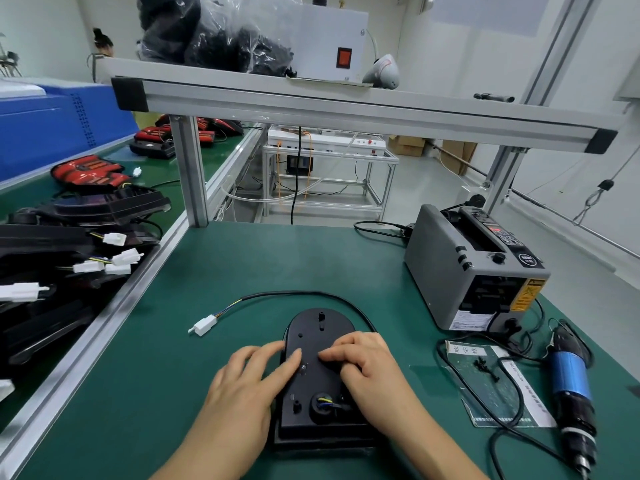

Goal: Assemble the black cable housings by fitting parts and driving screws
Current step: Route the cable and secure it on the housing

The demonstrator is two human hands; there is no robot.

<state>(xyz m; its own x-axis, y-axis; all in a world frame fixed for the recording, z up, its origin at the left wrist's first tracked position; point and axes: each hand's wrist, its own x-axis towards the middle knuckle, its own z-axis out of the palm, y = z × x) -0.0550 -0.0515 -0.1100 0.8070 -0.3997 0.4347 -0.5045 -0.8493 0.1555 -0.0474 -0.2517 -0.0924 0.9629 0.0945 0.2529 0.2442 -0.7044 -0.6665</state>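
A black cable housing point(320, 341) lies flat on the green mat in front of me, rounded end away from me. Its black cable point(294, 293) loops off to the left and ends in a white connector point(205, 324). Coloured wires enter a round port point(323, 403) near the housing's near end. My left hand point(247, 382) rests on the housing's left side with straight fingers reaching toward a small screw hole point(304, 367) at the middle. My right hand point(363, 363) presses on the right side with its fingers curled down; I see nothing held in them.
A grey tape dispenser point(474, 268) stands at the right. An electric screwdriver point(571, 393) with a blue body lies at the far right beside a plastic bag point(502, 386) bearing small black screws. More black housings with white connectors point(69, 244) are piled at the left, past an aluminium rail point(104, 323).
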